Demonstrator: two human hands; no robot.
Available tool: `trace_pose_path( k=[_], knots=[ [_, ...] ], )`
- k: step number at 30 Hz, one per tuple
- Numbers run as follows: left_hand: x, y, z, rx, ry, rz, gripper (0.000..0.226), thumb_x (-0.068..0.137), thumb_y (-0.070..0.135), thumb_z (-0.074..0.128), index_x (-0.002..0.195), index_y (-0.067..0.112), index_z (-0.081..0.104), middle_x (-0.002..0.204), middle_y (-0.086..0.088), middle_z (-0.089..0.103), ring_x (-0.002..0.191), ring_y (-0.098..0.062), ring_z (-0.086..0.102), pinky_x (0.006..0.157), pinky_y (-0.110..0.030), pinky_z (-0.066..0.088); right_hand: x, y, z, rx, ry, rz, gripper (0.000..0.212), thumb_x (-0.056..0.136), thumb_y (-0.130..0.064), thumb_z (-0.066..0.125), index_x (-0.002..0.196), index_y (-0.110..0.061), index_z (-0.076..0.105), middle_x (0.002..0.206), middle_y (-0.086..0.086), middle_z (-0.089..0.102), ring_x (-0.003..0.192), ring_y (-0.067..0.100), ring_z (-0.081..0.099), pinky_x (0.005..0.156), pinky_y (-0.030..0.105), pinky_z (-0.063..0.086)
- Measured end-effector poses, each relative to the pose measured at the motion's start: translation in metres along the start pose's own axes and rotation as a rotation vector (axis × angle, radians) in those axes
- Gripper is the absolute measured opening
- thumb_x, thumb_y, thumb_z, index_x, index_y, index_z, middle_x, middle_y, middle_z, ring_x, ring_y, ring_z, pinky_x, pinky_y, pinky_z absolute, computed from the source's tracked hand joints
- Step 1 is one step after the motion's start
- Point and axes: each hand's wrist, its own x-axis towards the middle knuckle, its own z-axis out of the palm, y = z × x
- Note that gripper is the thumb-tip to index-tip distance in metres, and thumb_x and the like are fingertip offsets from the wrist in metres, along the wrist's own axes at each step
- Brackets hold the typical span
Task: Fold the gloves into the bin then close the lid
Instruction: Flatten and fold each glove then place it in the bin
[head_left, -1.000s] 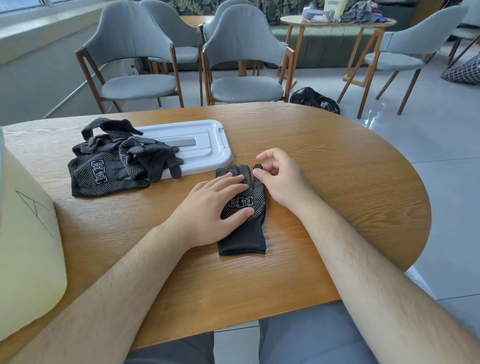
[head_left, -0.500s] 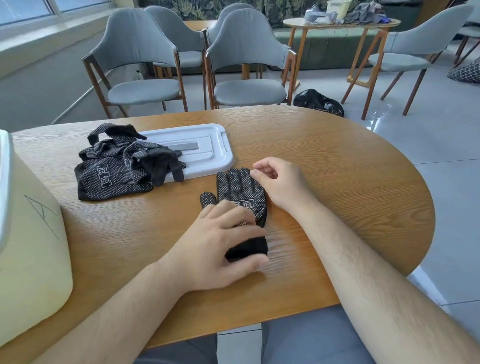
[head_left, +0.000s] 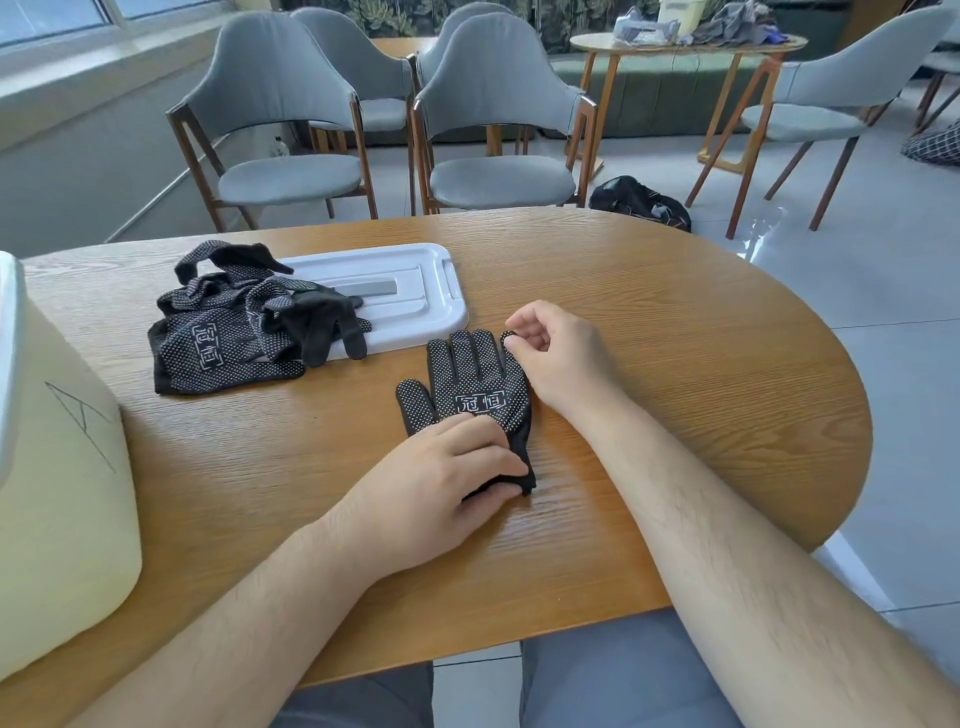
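Now, at the far left the bin (head_left: 62, 519) stands on the table (head_left: 701, 374), and beside it the spare gloves (head_left: 228, 348) lie heaped, partly on the lid (head_left: 415, 291). 1 glove (head_left: 472, 384) lies flat at centre. The left hand (head_left: 441, 483) grips its cuff; the right hand (head_left: 556, 353) pinches its little-finger tip. It is best to draw both ends taut, smooth the fabric, then fold cuff to fingertips evenly.

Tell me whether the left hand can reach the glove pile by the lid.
Probably yes: only bare table lies between the left hand and the glove pile, though it must first release the flat glove's cuff.
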Motion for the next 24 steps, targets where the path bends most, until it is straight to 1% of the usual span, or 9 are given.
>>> trace_pose_path(
  k=[3,6,9,11,13,16,18,22,24],
  knots=[
    [0.002,0.001,-0.001,0.0,0.011,0.0,0.015,0.099,0.022,0.066,0.108,0.012,0.074,0.101,-0.001,0.061,0.088,-0.019,0.058,0.085,-0.029,0.049,0.0,-0.001,-0.001,0.001,0.014,-0.006,0.011,0.093,-0.025,0.069,0.104,-0.027,0.07,0.1,-0.014,0.067,0.082,-0.006,0.059,0.071,0.003,0.041],
    [0.003,0.004,-0.007,-0.011,0.073,-0.04,0.019,0.102,0.024,0.061,0.108,0.013,0.075,0.099,0.002,0.064,0.087,-0.019,0.059,0.084,-0.031,0.048,-0.002,0.0,-0.001,-0.026,0.02,-0.033,0.013,0.087,-0.034,0.072,0.1,-0.034,0.068,0.105,-0.016,0.058,0.087,0.004,0.056,0.081,0.023,0.046],
    [0.0,-0.003,-0.01,0.032,0.16,-0.154,0.016,0.101,0.021,0.06,0.105,0.014,0.075,0.099,0.005,0.065,0.089,-0.019,0.058,0.083,-0.034,0.048,-0.005,-0.001,0.0,-0.084,-0.047,-0.067,0.011,0.087,-0.039,0.072,0.096,-0.034,0.069,0.102,-0.014,0.051,0.098,0.009,0.051,0.09,0.032,0.046],
    [-0.001,-0.008,-0.007,0.071,0.157,-0.238,0.014,0.098,0.024,0.063,0.105,0.017,0.074,0.101,0.006,0.063,0.091,-0.02,0.057,0.084,-0.038,0.048,-0.007,-0.004,-0.001,-0.097,-0.049,-0.127,0.007,0.088,-0.039,0.072,0.092,-0.034,0.071,0.099,-0.012,0.052,0.099,0.009,0.051,0.094,0.037,0.046],
    [-0.003,-0.011,-0.004,0.093,0.144,-0.292,0.017,0.096,0.03,0.065,0.106,0.019,0.073,0.104,0.007,0.061,0.093,-0.02,0.056,0.085,-0.038,0.049,-0.011,-0.006,-0.002,-0.094,-0.051,-0.185,0.007,0.088,-0.04,0.072,0.089,-0.033,0.071,0.096,-0.012,0.054,0.093,0.003,0.05,0.097,0.037,0.044],
    [-0.004,-0.012,-0.005,0.115,0.143,-0.319,0.021,0.093,0.034,0.069,0.107,0.019,0.073,0.105,0.008,0.06,0.094,-0.018,0.056,0.087,-0.035,0.049,-0.014,-0.007,-0.002,-0.111,-0.096,-0.239,0.01,0.089,-0.043,0.072,0.09,-0.032,0.071,0.097,-0.014,0.055,0.092,-0.014,0.045,0.099,0.032,0.036],
    [-0.004,-0.014,-0.005,0.133,0.13,-0.334,0.024,0.092,0.038,0.068,0.106,0.019,0.073,0.106,0.008,0.06,0.095,-0.017,0.056,0.088,-0.034,0.048,-0.015,-0.006,-0.001,-0.136,-0.103,-0.278,0.01,0.091,-0.042,0.07,0.092,-0.032,0.071,0.099,-0.015,0.057,0.092,-0.018,0.043,0.1,0.032,0.034],
    [-0.005,-0.017,-0.003,0.154,0.104,-0.348,0.028,0.092,0.044,0.066,0.105,0.02,0.072,0.105,0.008,0.061,0.097,-0.018,0.056,0.087,-0.036,0.049,-0.016,-0.005,0.002,-0.207,-0.15,-0.314,0.011,0.093,-0.041,0.066,0.098,-0.033,0.071,0.106,-0.016,0.058,0.096,-0.008,0.046,0.101,0.032,0.032],
    [-0.005,-0.018,-0.003,0.16,0.083,-0.345,0.029,0.092,0.046,0.064,0.106,0.021,0.071,0.106,0.009,0.06,0.098,-0.017,0.055,0.087,-0.037,0.049,-0.015,-0.004,0.004,-0.257,-0.169,-0.327,0.014,0.093,-0.043,0.066,0.102,-0.034,0.071,0.109,-0.016,0.057,0.107,0.002,0.05,0.105,0.036,0.031]
  ],
)
